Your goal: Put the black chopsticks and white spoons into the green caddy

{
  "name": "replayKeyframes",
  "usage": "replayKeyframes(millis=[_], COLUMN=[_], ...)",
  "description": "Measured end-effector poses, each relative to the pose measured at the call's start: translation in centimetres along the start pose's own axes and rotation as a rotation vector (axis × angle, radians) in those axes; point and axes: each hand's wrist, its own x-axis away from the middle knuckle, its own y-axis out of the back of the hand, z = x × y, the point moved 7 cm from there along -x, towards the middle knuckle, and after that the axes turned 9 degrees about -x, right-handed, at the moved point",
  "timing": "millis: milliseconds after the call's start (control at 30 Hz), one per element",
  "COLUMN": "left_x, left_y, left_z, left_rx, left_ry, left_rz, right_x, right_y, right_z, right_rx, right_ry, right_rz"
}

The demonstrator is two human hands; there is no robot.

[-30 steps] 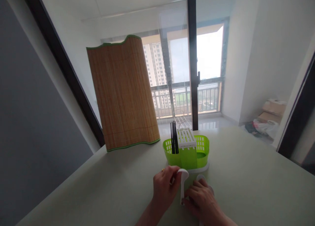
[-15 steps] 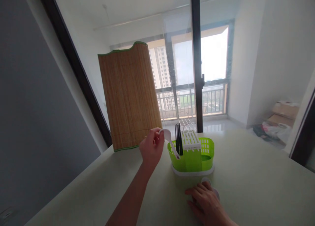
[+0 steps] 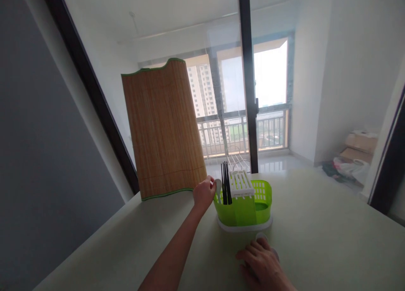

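A: Since half a second ago the left hand (image 3: 204,194) has dropped from above the rack to its left rim; the white spoon (image 3: 218,184) it carries has gone down with it, so only the bowl shows above the green caddy (image 3: 243,206).

B: So the step in hand looks like seating that spoon in the left compartment?

A: I judge so; the fingers are curled round the spoon's top (the handle is hidden inside the basket); what comes after would call for letting go without nudging the black chopsticks (image 3: 225,189) standing just beside it.

B: And the surroundings, biggest first?

A: The pale table (image 3: 316,240) bears everything; a bamboo mat (image 3: 163,130) stands upright behind the left hand, near but apart; the caddy has a white slotted insert (image 3: 241,183) in the middle.

B: The other hand?

A: The right hand (image 3: 261,263) rests on the table, fingers bent over another white spoon (image 3: 261,237) whose bowl peeks out in front of the caddy; whether it grips it, I cannot tell.
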Motion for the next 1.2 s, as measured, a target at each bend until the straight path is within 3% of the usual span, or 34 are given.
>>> replayKeyframes(millis=[300,400,467,533,633,767,900,1033,1200], left_x=[-0.4,0.9,2.7,4.9,8.5,12.8,15.2,16.0,16.3], left_y=[-0.1,1.6,2.7,2.8,0.9,-3.2,-6.1,-7.0,-7.5], left_z=[0.5,0.8,0.8,0.4,-1.0,-3.4,-5.5,-6.7,-7.2], left_rx=[0.077,0.207,0.388,0.605,0.832,0.854,0.785,0.678,0.614], left_ry=[0.055,0.098,0.109,0.099,0.078,0.024,-0.047,-0.062,-0.023], left_rz=[0.045,-0.082,-0.197,-0.240,-0.120,0.142,0.341,0.372,0.406], right_x=[0.0,-0.1,-0.3,-0.5,-0.4,0.3,0.7,0.6,0.1], right_y=[0.2,0.6,1.4,2.8,5.8,7.9,7.0,5.8,5.4], right_z=[0.4,0.7,0.7,0.0,-2.3,-5.7,-6.9,-6.4,-5.2], right_rx=[0.012,0.025,0.038,0.069,0.185,0.344,0.375,0.355,0.241], right_ry=[0.026,0.035,0.018,-0.036,-0.176,-0.360,-0.435,-0.433,-0.345], right_rz=[0.002,-0.005,-0.016,-0.056,-0.162,-0.198,-0.095,-0.047,-0.088])
